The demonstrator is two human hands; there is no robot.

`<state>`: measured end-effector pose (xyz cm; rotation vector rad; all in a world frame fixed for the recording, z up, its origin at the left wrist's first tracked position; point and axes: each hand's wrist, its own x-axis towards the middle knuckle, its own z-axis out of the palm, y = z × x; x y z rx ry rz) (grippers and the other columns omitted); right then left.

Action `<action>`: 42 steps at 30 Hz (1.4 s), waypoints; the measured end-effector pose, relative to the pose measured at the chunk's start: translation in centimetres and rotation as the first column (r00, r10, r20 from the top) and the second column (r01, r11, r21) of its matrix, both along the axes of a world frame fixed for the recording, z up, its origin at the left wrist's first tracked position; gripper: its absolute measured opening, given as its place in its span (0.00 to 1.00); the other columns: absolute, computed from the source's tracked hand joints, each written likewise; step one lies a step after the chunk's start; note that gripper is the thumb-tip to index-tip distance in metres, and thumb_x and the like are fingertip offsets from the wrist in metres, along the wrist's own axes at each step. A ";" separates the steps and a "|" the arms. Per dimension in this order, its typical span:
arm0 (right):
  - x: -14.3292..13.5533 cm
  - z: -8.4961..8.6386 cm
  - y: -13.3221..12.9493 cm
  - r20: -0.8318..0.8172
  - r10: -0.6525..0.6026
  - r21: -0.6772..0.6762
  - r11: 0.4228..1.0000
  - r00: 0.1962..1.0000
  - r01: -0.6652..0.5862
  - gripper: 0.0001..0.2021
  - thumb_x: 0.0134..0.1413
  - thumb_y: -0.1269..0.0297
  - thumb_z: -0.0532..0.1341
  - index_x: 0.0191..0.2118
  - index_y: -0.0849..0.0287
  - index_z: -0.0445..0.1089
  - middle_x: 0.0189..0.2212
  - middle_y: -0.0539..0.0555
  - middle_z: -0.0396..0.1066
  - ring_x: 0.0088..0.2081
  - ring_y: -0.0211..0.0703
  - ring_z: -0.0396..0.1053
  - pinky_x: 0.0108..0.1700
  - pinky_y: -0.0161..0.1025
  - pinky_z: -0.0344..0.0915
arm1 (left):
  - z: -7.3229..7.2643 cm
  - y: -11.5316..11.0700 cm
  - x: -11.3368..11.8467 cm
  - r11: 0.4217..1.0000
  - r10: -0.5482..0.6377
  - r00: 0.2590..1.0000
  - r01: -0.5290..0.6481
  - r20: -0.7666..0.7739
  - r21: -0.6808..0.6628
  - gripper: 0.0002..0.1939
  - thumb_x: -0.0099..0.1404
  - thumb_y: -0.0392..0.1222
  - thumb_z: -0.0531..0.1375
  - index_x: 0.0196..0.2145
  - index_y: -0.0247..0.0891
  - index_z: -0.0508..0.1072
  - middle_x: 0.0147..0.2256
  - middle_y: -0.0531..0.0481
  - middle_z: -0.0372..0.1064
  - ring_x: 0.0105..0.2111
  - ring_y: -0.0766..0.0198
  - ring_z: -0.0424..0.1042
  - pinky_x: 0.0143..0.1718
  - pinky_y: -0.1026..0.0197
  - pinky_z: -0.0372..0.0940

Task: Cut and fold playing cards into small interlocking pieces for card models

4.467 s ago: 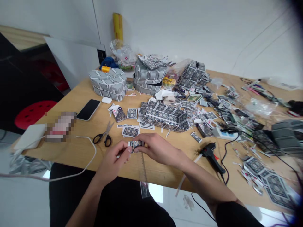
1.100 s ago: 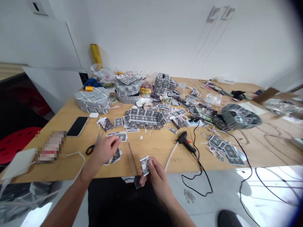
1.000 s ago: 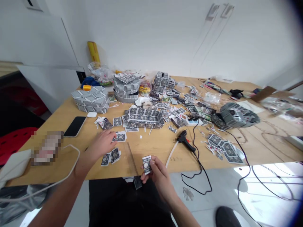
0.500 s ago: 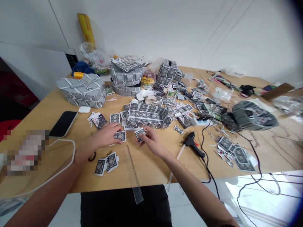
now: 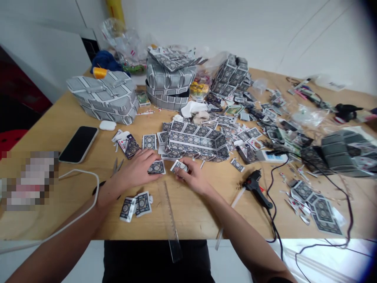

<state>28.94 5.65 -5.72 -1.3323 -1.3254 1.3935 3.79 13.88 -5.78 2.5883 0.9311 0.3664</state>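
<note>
My left hand [image 5: 140, 168] has its thumb and fingers around a dark patterned playing card [image 5: 157, 168] at the tabletop. The hand covers that card's left end. Just right of it, my right hand [image 5: 191, 175] pinches a small playing card piece [image 5: 179, 166], which looks folded, between thumb and fingers. Behind both hands stands an open box made of folded cards [image 5: 196, 142]. Two loose cards [image 5: 143, 203] lie in front of my left hand. A clear ruler [image 5: 170, 220] sticks out over the table's front edge. Scissors [image 5: 117, 167] lie partly hidden beneath my left forearm.
A black glue gun [image 5: 257, 189] with its cable lies at right, near a white power strip [image 5: 272, 156]. A phone [image 5: 79, 144] and white cord [image 5: 96, 184] are at left. Woven card baskets [image 5: 103, 96] and heaped cards fill the back.
The camera view has shifted, so table items appear lower and farther right. My right hand has turned the card piece slightly. My left hand stays at its card.
</note>
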 end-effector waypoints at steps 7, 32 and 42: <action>0.0 0.5 -0.1 -0.022 -0.126 0.041 0.991 0.992 0.127 0.15 0.63 0.49 0.67 0.36 0.54 0.69 0.23 0.47 0.69 0.25 0.41 0.62 0.29 0.37 0.57 | 0.7 -0.5 0.3 1.000 0.020 0.997 -0.019 0.071 -0.025 0.20 0.68 0.55 0.68 0.50 0.40 0.71 0.50 0.43 0.73 0.54 0.45 0.72 0.58 0.44 0.63; -0.3 0.4 -0.5 -0.211 -0.086 -0.087 0.994 0.974 0.069 0.16 0.59 0.50 0.72 0.42 0.56 0.72 0.34 0.53 0.79 0.32 0.45 0.80 0.33 0.39 0.73 | 2.1 -1.6 -0.2 0.973 0.187 0.903 -0.115 0.387 -0.200 0.22 0.73 0.50 0.61 0.60 0.40 0.72 0.46 0.46 0.78 0.44 0.56 0.77 0.50 0.55 0.72; -0.5 0.2 -0.8 -0.189 -0.096 -0.100 0.992 0.977 0.079 0.22 0.59 0.54 0.73 0.53 0.52 0.66 0.34 0.51 0.80 0.27 0.41 0.76 0.26 0.35 0.66 | 1.4 -1.6 0.0 0.886 0.332 0.795 -0.077 0.509 -0.457 0.19 0.70 0.47 0.66 0.56 0.41 0.74 0.43 0.48 0.77 0.42 0.59 0.76 0.47 0.57 0.71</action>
